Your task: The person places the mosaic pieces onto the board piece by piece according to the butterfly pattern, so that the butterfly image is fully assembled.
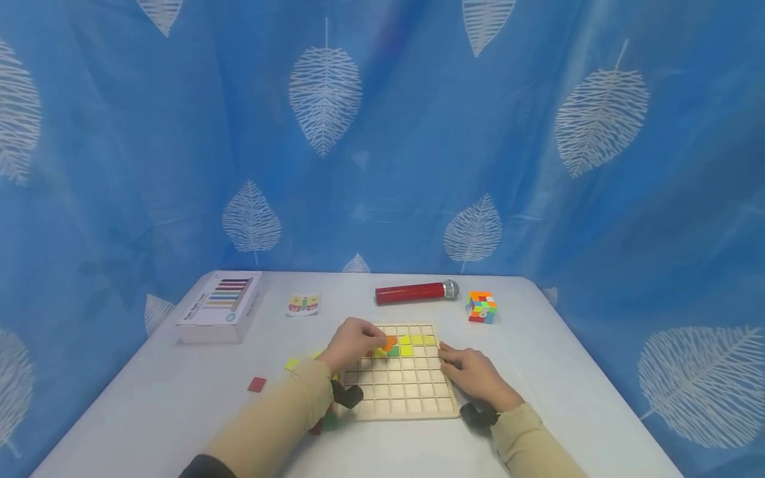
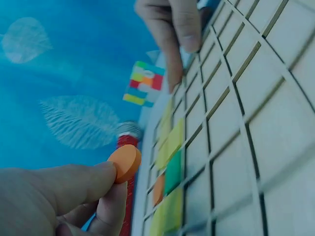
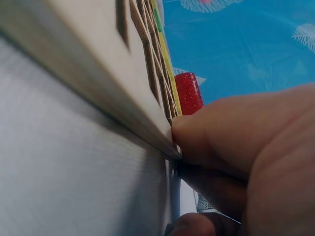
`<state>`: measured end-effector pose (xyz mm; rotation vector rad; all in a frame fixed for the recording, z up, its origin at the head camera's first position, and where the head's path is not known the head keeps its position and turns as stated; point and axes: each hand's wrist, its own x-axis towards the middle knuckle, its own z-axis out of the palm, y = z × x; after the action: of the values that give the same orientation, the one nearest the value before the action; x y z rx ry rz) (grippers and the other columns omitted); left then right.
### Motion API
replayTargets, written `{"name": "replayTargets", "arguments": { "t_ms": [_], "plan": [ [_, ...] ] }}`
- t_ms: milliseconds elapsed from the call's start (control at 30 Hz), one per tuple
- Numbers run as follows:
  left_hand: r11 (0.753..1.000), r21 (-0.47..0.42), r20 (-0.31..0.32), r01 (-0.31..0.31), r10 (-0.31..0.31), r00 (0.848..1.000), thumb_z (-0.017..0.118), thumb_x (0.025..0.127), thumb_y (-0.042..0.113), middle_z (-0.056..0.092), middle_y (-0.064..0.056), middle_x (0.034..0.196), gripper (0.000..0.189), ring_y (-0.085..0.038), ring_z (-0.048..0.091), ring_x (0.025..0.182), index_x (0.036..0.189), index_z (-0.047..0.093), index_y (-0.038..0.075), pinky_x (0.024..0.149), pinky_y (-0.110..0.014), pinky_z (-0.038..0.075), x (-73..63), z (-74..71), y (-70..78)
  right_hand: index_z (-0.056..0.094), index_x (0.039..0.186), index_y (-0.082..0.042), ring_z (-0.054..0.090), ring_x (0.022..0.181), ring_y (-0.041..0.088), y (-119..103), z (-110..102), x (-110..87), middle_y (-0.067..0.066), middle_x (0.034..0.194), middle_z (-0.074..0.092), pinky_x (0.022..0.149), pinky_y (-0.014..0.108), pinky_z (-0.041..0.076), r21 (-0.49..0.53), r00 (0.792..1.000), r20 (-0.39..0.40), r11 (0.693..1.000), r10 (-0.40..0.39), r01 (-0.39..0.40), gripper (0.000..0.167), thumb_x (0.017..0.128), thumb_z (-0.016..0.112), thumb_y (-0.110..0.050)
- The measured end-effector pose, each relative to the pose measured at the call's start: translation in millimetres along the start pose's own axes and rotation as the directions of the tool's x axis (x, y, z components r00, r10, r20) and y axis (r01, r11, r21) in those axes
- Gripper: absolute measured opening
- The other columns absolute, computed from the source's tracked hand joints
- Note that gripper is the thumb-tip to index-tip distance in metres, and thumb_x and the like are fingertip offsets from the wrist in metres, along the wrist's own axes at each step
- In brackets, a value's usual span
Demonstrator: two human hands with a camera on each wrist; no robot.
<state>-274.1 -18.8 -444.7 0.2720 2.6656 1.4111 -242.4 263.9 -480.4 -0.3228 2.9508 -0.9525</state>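
Note:
My left hand (image 1: pixel 354 344) pinches an orange round disc (image 2: pixel 127 161) between thumb and finger, just above the upper rows of a wooden grid board (image 1: pixel 396 390). Yellow, green and orange pieces sit in some of those upper cells, among them a green tile (image 2: pixel 173 173). At the board's right edge, my right hand (image 1: pixel 475 377) rests its thumb and a finger against the frame. The right wrist view shows the thumb (image 3: pixel 189 132) touching that frame's side. Below the left forearm, more coloured pieces (image 1: pixel 330 419) are partly hidden.
Left of the board lies a red square tile (image 1: pixel 257 384). Farther back are a white box (image 1: pixel 218 305), a picture card (image 1: pixel 303 305), a red microphone (image 1: pixel 412 293) and a puzzle cube (image 1: pixel 481 307). A blue leaf-patterned curtain (image 1: pixel 394 166) surrounds the white table (image 1: pixel 179 411).

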Motion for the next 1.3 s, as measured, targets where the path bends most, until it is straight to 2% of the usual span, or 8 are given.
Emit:
{"name": "replayTargets", "arguments": {
  "t_ms": [233, 467, 600, 733, 867, 1067, 1300],
  "plan": [
    [0.997, 0.067, 0.014, -0.024, 0.023, 1.000, 0.079, 0.089, 0.027, 0.074, 0.009, 0.095, 0.007, -0.012, 0.064, 0.088, 0.083, 0.080, 0.023, 0.087, -0.041, 0.054, 23.1, 31.5, 5.8, 0.068, 0.134, -0.009, 0.049, 0.142, 0.035, -1, 3, 4.4, 0.003, 0.150, 0.057, 0.115, 0.056, 0.038, 0.004, 1.000, 0.007, 1.000, -0.011, 0.011, 0.038, 0.099, 0.067, -0.022],
    [0.990, 0.121, 0.002, -0.072, 0.072, 0.997, 0.076, 0.090, 0.027, 0.072, 0.012, 0.087, 0.010, -0.011, 0.061, 0.073, 0.080, 0.078, 0.025, 0.069, -0.034, 0.052, 33.9, 50.1, 13.1, 0.067, 0.136, -0.010, 0.047, 0.144, 0.034, 0, 4, 5.8, 0.001, 0.152, 0.056, 0.115, 0.055, 0.038, 0.013, 1.000, 0.020, 1.000, -0.001, 0.001, 0.039, 0.099, 0.067, -0.023],
    [0.984, 0.155, 0.009, -0.094, 0.094, 0.996, 0.074, 0.090, 0.024, 0.071, 0.012, 0.080, 0.014, -0.011, 0.056, 0.063, 0.077, 0.075, 0.024, 0.057, -0.030, 0.046, 36.5, 55.5, 16.2, 0.067, 0.135, -0.009, 0.047, 0.144, 0.034, 1, 4, 5.2, 0.001, 0.151, 0.056, 0.115, 0.056, 0.038, 0.012, 1.000, 0.014, 1.000, -0.001, 0.000, 0.038, 0.099, 0.067, -0.024],
    [0.975, 0.201, 0.022, -0.099, 0.097, 0.995, 0.072, 0.089, 0.021, 0.069, 0.013, 0.076, 0.016, -0.010, 0.054, 0.060, 0.073, 0.073, 0.024, 0.054, -0.029, 0.043, 37.8, 59.8, 20.0, 0.068, 0.134, -0.010, 0.048, 0.143, 0.034, 3, 4, 4.3, 0.000, 0.151, 0.056, 0.115, 0.056, 0.039, 0.005, 1.000, 0.006, 1.000, 0.003, -0.003, 0.037, 0.099, 0.067, -0.024],
    [0.959, 0.267, 0.031, -0.098, 0.093, 0.995, 0.076, 0.086, 0.023, 0.068, 0.014, 0.076, 0.012, -0.009, 0.058, 0.066, 0.074, 0.074, 0.025, 0.060, -0.030, 0.046, 39.0, 63.7, 24.6, 0.068, 0.134, -0.010, 0.048, 0.143, 0.034, 3, 3, 3.4, 0.000, 0.151, 0.057, 0.115, 0.055, 0.039, 0.012, 1.000, -0.001, 1.000, 0.010, -0.010, 0.037, 0.099, 0.068, -0.023],
    [0.933, 0.337, 0.044, -0.127, 0.120, 0.992, 0.083, 0.084, 0.028, 0.071, 0.015, 0.080, 0.009, -0.006, 0.062, 0.073, 0.078, 0.077, 0.026, 0.067, -0.032, 0.051, 39.4, 67.4, 28.6, 0.068, 0.134, -0.009, 0.050, 0.142, 0.034, 4, 3, 2.8, 0.001, 0.150, 0.057, 0.114, 0.055, 0.040, 0.010, 1.000, -0.001, 1.000, 0.005, -0.005, 0.038, 0.099, 0.068, -0.023],
    [0.910, 0.375, 0.063, -0.174, 0.162, 0.985, 0.080, 0.088, 0.030, 0.076, 0.015, 0.090, 0.004, -0.008, 0.069, 0.086, 0.086, 0.083, 0.029, 0.069, -0.033, 0.054, 32.3, 65.4, 27.3, 0.068, 0.134, -0.009, 0.049, 0.142, 0.035, 5, 0, 3.4, 0.001, 0.150, 0.057, 0.114, 0.056, 0.040, -0.004, 1.000, -0.004, 1.000, -0.007, 0.007, 0.038, 0.099, 0.067, -0.023]
  ]
}}
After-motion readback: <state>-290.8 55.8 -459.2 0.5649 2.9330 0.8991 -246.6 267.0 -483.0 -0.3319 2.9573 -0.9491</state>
